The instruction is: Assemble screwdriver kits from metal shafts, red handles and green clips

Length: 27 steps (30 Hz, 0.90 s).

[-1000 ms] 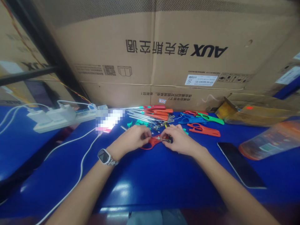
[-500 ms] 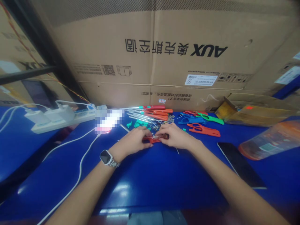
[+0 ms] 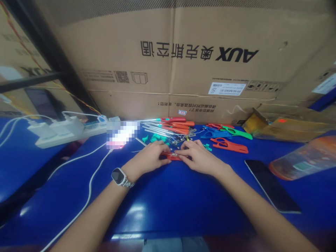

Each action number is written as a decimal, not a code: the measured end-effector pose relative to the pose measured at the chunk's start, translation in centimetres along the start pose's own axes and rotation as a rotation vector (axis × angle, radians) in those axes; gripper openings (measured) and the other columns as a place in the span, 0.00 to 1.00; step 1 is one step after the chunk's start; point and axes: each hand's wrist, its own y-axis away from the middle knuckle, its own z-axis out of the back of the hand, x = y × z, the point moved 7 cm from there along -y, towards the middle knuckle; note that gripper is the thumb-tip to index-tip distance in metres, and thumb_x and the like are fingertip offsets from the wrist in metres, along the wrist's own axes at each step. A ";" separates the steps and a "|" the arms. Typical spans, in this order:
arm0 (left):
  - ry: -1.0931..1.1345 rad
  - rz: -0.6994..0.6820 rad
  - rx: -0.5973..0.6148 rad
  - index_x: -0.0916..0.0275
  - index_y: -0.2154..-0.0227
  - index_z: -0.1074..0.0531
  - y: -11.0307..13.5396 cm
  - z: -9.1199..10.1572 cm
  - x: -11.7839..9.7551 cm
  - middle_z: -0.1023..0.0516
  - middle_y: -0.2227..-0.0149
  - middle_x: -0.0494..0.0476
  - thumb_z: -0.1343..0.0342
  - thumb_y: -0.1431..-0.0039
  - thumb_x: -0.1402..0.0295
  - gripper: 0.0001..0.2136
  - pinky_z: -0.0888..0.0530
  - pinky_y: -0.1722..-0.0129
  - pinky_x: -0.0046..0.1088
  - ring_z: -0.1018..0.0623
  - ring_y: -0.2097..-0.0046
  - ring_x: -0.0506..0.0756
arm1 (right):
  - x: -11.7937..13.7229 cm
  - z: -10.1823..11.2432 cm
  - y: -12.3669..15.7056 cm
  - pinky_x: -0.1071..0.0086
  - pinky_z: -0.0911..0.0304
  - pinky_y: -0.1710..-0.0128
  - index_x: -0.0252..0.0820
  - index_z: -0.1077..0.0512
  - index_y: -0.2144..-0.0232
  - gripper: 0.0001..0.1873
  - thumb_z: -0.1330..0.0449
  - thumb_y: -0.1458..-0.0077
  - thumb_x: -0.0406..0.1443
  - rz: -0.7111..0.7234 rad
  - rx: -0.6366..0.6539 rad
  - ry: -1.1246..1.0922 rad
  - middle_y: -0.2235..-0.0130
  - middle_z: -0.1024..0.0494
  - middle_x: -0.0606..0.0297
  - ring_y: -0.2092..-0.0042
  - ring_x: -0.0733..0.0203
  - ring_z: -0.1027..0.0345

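Between my hands, low over the blue table, lies a red plastic lighter casing [image 3: 172, 157] with small pale parts inside it. My left hand [image 3: 148, 158] pinches its left end between thumb and fingers. My right hand [image 3: 201, 156] is closed on its right end, the fingertips over the inner parts and hiding some of them. Just behind the hands are small green plastic pieces [image 3: 157, 137] and thin wires with little parts [image 3: 178, 140]. Long-necked lighters [image 3: 173, 120] with red and orange handles and metal tubes lie behind these.
Red, blue and green empty casings [image 3: 231, 145] lie to the right. Beyond them are a phone [image 3: 271, 185], a lying plastic jar [image 3: 306, 159] and a torn carton [image 3: 286, 124]. A power strip [image 3: 52, 140] and white cables [image 3: 90, 185] occupy the left. A large cardboard box [image 3: 196, 70] stands behind.
My right hand has shifted slightly, its fingers now extended over the casing. A dark reddish-brown piece seen by its fingertips before is now hidden. My left hand stays nearly still on the casing.
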 end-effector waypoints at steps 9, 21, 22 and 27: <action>-0.018 -0.010 -0.027 0.58 0.58 0.25 -0.1 -0.1 0.1 0.25 0.56 0.58 0.41 0.39 0.58 0.11 0.29 0.53 0.38 0.27 0.52 0.61 | -0.5 -0.6 0.0 0.62 0.50 0.57 0.51 0.20 0.56 0.12 0.44 0.34 0.39 -0.093 -0.060 0.014 0.58 0.24 0.62 0.56 0.57 0.33; -0.005 0.010 -0.249 0.60 0.63 0.24 0.4 4.1 1.3 0.23 0.63 0.57 0.51 0.33 0.65 0.11 0.29 0.59 0.35 0.25 0.59 0.58 | -1.8 0.5 -3.2 0.61 0.46 0.57 0.41 0.22 0.68 0.07 0.38 0.43 0.38 -0.309 -0.122 0.107 0.61 0.21 0.58 0.58 0.52 0.29; -0.005 0.017 -0.245 0.60 0.63 0.24 0.4 4.1 1.5 0.23 0.64 0.57 0.51 0.33 0.65 0.11 0.29 0.59 0.35 0.25 0.59 0.58 | -1.8 0.4 -3.8 0.61 0.46 0.58 0.41 0.23 0.70 0.07 0.37 0.44 0.38 -0.322 -0.086 0.119 0.62 0.20 0.58 0.58 0.51 0.29; 0.009 0.035 -0.221 0.60 0.63 0.24 0.5 3.8 1.9 0.23 0.64 0.56 0.50 0.34 0.65 0.10 0.29 0.59 0.34 0.24 0.60 0.57 | -1.9 0.2 -5.0 0.60 0.47 0.56 0.41 0.24 0.75 0.06 0.37 0.47 0.33 -0.339 0.000 0.125 0.69 0.20 0.60 0.60 0.51 0.29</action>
